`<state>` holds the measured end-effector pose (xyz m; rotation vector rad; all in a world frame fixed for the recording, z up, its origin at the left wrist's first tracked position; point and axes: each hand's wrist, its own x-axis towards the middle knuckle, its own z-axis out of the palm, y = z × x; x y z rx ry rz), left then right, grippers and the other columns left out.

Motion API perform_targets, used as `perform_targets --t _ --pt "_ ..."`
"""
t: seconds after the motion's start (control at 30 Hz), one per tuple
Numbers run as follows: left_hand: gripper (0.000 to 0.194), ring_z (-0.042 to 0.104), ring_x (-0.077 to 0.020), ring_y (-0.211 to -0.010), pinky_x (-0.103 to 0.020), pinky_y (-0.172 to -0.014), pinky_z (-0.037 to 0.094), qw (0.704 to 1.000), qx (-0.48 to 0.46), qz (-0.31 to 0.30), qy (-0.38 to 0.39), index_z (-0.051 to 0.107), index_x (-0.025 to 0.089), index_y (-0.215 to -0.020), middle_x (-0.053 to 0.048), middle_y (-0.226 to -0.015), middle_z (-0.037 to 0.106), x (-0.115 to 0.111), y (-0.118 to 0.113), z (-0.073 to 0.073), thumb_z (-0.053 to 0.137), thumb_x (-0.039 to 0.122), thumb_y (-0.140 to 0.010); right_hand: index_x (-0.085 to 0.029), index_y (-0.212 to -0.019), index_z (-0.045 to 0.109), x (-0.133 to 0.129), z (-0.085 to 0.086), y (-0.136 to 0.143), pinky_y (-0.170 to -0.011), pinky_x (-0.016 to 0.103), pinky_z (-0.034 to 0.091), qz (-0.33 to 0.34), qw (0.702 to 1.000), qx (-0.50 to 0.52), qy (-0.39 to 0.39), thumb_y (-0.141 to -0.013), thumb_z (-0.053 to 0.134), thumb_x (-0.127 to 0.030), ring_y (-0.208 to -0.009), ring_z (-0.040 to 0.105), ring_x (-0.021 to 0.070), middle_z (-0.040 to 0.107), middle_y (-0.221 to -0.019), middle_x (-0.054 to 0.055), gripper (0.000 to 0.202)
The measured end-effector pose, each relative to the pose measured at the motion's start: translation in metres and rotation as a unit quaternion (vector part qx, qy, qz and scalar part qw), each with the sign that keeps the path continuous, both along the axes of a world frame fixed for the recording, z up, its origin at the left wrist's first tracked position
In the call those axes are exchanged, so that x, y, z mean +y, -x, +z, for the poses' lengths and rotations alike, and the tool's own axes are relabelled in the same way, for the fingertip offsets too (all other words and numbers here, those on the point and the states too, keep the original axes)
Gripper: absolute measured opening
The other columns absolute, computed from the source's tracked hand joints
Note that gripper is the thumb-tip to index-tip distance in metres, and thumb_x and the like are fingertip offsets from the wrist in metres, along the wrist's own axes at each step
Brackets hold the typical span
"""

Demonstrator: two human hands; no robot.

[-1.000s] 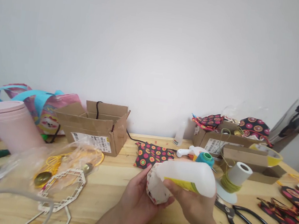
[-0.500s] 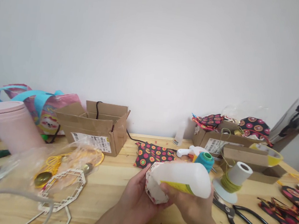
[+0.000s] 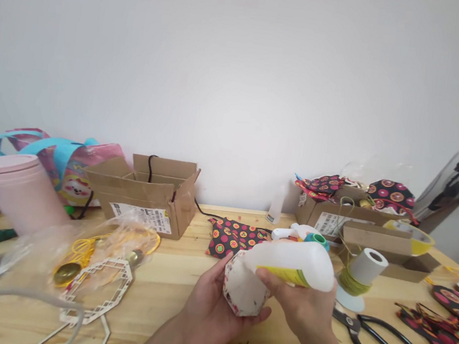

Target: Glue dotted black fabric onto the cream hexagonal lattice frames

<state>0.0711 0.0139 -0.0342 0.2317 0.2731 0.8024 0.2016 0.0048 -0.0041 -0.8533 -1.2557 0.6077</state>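
My left hand (image 3: 208, 313) holds a white octagonal piece (image 3: 245, 290) with patterned cloth folded over its rim. Its plain side faces up, and the fingers cradle it from below. My right hand (image 3: 306, 312) is wrapped round a white squeeze bottle (image 3: 294, 259) with a yellow label. The bottle is tipped, with its narrow end over the upper part of the piece; the tip cannot be made out. Just behind the piece lies a dark cloth pouch (image 3: 231, 237) with a bright round print.
Black-handled scissors (image 3: 393, 343) and a spool of green cord (image 3: 354, 281) lie at right. Cardboard boxes (image 3: 177, 210) stand along the wall. A white lattice frame (image 3: 122, 293), yellow cord (image 3: 79, 254) and a pink tumbler (image 3: 19, 189) are at left.
My right hand and the bottle have shifted a little up and to the right, uncovering more of the octagonal piece. My left hand stays almost in place.
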Motion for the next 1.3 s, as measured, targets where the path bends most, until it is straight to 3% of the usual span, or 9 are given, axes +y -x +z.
perform_targets --t 0.1,0.23,0.4,0.57,0.7,0.87,1.0,1.17,1.3 --pt "0.033 0.060 -0.0226 -0.083 -0.038 -0.076 0.039 1.000 -0.010 -0.013 -0.003 0.062 0.017 -0.097 -0.009 -0.089 0.069 0.0000 -0.0008 0.0009 0.042 0.038 -0.080 -0.018 -0.078 0.064 0.0026 0.0002 -0.0031 -0.059 0.030 0.057 -0.020 1.000 -0.011 -0.001 -0.055 0.076 -0.021 -0.065 0.066 0.0214 0.071 -0.074 0.004 0.026" --pt "0.040 0.060 -0.0207 -0.079 -0.036 -0.075 0.039 0.999 -0.012 -0.024 0.018 0.059 0.016 -0.103 -0.009 -0.091 0.068 0.0000 -0.0016 0.0012 0.044 0.043 -0.078 -0.019 -0.072 0.064 0.0018 0.0020 -0.0015 -0.048 0.025 0.055 0.034 0.999 -0.008 -0.001 -0.057 0.074 -0.022 -0.054 0.065 0.0183 0.070 -0.063 0.002 0.018" --pt "0.040 0.061 -0.0214 -0.078 -0.033 -0.069 0.040 0.999 -0.015 -0.025 0.019 0.063 0.016 -0.094 -0.008 -0.084 0.069 0.0003 -0.0014 0.0018 0.045 0.047 -0.077 -0.017 -0.072 0.066 0.0022 0.0022 -0.0014 -0.055 0.029 0.056 -0.033 0.999 -0.031 -0.002 -0.054 0.076 -0.025 -0.060 0.065 0.0207 0.071 -0.068 0.005 0.022" --pt "0.041 0.060 -0.0228 -0.081 -0.035 -0.070 0.040 0.999 0.020 -0.015 0.036 0.060 0.017 -0.100 -0.010 -0.091 0.068 0.0001 -0.0007 0.0019 0.047 0.047 -0.075 -0.018 -0.070 0.064 0.0003 0.0046 0.0005 -0.048 0.025 0.055 0.036 0.999 -0.007 0.004 -0.056 0.074 -0.020 -0.053 0.065 0.0186 0.071 -0.062 0.002 0.017" --pt "0.041 0.061 -0.0222 -0.077 -0.034 -0.069 0.041 0.999 0.002 -0.026 0.020 0.062 0.015 -0.096 -0.010 -0.086 0.069 -0.0003 -0.0013 0.0038 0.047 0.047 -0.076 -0.017 -0.070 0.064 0.0021 0.0067 -0.0003 -0.050 0.026 0.056 -0.034 0.999 -0.008 0.020 -0.054 0.076 -0.022 -0.054 0.066 0.0201 0.071 -0.064 0.004 0.021" --pt "0.040 0.061 -0.0228 -0.080 -0.034 -0.070 0.040 0.999 0.012 -0.022 0.031 0.061 0.017 -0.098 -0.009 -0.087 0.069 -0.0003 -0.0015 0.0039 0.048 0.047 -0.075 -0.017 -0.067 0.064 0.0041 0.0063 -0.0002 -0.047 0.027 0.056 -0.001 1.000 0.001 0.014 -0.054 0.075 -0.023 -0.052 0.065 0.0200 0.071 -0.062 0.003 0.018" --pt "0.042 0.061 -0.0224 -0.080 -0.033 -0.070 0.040 0.999 -0.003 -0.035 0.015 0.062 0.014 -0.095 -0.011 -0.087 0.069 -0.0007 -0.0010 0.0026 0.045 0.048 -0.076 -0.016 -0.068 0.065 0.0049 0.0060 -0.0010 -0.050 0.028 0.057 -0.051 0.999 0.004 0.015 -0.053 0.076 -0.023 -0.055 0.066 0.0212 0.071 -0.064 0.005 0.020" --pt "0.040 0.061 -0.0217 -0.079 -0.033 -0.071 0.040 0.999 0.005 -0.031 0.027 0.062 0.016 -0.095 -0.009 -0.085 0.069 -0.0001 -0.0008 0.0033 0.046 0.047 -0.076 -0.016 -0.068 0.065 0.0039 0.0054 -0.0007 -0.048 0.026 0.056 -0.012 1.000 0.008 0.023 -0.056 0.074 -0.023 -0.052 0.065 0.0195 0.071 -0.063 0.004 0.017" --pt "0.038 0.061 -0.0223 -0.080 -0.033 -0.069 0.041 0.999 0.010 -0.028 0.018 0.062 0.016 -0.094 -0.010 -0.086 0.069 0.0002 -0.0009 0.0052 0.046 0.045 -0.077 -0.016 -0.069 0.064 0.0051 0.0061 -0.0024 -0.051 0.028 0.057 -0.042 0.999 0.012 0.024 -0.054 0.076 -0.022 -0.055 0.066 0.0210 0.071 -0.064 0.005 0.020"
